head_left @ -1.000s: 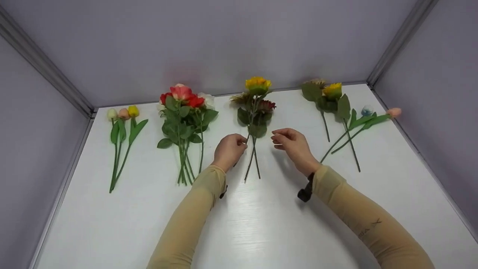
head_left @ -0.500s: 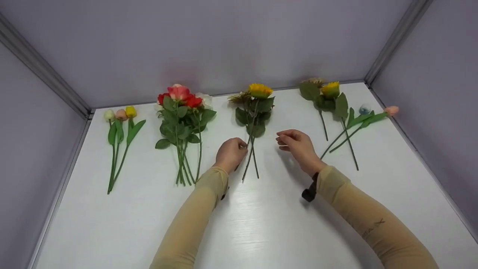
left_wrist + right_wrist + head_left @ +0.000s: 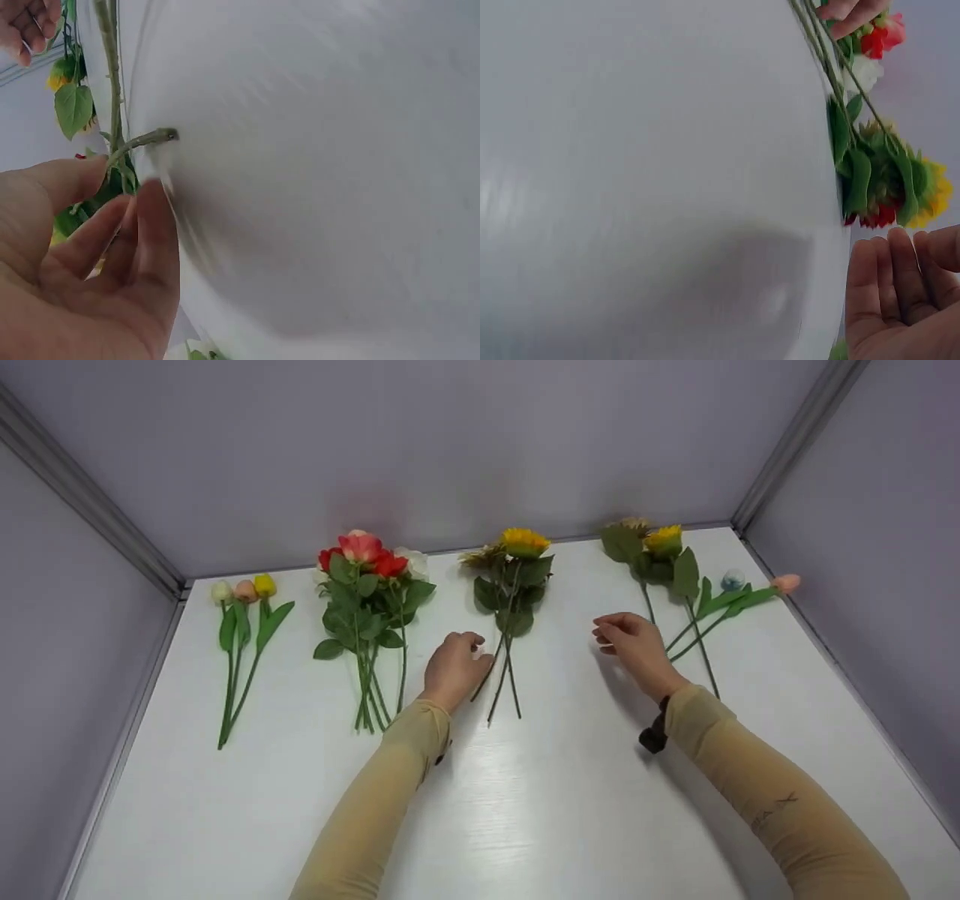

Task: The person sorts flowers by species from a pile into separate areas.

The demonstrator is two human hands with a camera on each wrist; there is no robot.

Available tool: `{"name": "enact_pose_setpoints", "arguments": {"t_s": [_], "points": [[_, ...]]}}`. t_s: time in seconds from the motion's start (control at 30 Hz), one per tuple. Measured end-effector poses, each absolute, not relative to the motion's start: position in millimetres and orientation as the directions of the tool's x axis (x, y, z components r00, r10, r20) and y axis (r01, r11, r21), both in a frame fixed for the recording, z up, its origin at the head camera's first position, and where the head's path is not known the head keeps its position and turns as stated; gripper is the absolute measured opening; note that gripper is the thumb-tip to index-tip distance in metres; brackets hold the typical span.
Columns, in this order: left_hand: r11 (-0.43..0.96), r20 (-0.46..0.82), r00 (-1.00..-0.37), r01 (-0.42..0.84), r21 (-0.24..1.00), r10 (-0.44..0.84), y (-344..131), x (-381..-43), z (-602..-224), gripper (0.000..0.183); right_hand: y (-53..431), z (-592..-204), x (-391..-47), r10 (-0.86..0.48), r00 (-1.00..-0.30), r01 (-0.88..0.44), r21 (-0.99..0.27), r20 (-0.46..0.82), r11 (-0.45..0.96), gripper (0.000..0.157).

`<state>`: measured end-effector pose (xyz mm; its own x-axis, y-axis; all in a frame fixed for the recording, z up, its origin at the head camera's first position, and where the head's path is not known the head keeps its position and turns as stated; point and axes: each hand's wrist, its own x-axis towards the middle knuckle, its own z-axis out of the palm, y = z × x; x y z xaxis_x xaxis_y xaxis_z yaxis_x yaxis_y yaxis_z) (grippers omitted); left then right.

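In the head view a bunch of flowers lies at the table's middle: a yellow sunflower [image 3: 525,542], a brownish bloom [image 3: 480,556] and crossing stems [image 3: 513,679]. The right wrist view also shows a dark red flower [image 3: 879,216] in it. My left hand [image 3: 455,671] is beside these stems, thumb at the leftmost one. In the left wrist view that stem's cut end [image 3: 156,137] passes the thumb tip, with the fingers spread apart from the thumb. My right hand [image 3: 637,651] hovers right of the bunch, fingers loosely bent and holding nothing.
Roses [image 3: 361,547] in red, pink and white lie left of the bunch, with three tulips [image 3: 245,591] farther left. Beyond my right hand lie another sunflower [image 3: 664,541], a blue tulip [image 3: 733,579] and a pink tulip [image 3: 786,583]. Grey panels [image 3: 480,450] enclose the white table [image 3: 187,810].
The middle sunflower has come down slightly toward me and now covers the dark red bloom in the head view. My left fingers have parted from the stem; my right hand has moved right.
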<state>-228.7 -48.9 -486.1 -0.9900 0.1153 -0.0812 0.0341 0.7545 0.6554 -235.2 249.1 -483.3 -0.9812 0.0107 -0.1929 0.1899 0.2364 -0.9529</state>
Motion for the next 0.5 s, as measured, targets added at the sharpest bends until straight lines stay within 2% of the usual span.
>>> {"name": "enact_pose_setpoints", "arguments": {"t_s": [0.1,0.23,0.37,0.5], "points": [[0.770,0.003,-0.986,0.131,0.624,0.165,-42.3,-224.3,-479.5,0.042,274.2,-477.4,-240.8,0.046,-0.981,0.191,-0.928,-0.186,0.321,0.042],[0.758,0.090,-0.931,0.341,0.556,0.353,-24.2,-211.1,-468.0,0.053,312.4,-468.0,-248.1,0.111,-0.978,0.206,-0.881,-0.175,0.425,0.048],[0.714,0.119,-0.805,0.574,0.402,0.581,-0.4,-190.8,-458.5,0.062,348.7,-461.9,-250.4,0.160,-0.979,0.193,-0.818,-0.126,0.542,0.050],[0.626,0.095,-0.660,0.742,0.240,0.745,24.2,-167.3,-453.9,0.068,372.4,-461.3,-251.6,0.194,-0.978,0.191,-0.732,-0.082,0.654,0.048]]}}
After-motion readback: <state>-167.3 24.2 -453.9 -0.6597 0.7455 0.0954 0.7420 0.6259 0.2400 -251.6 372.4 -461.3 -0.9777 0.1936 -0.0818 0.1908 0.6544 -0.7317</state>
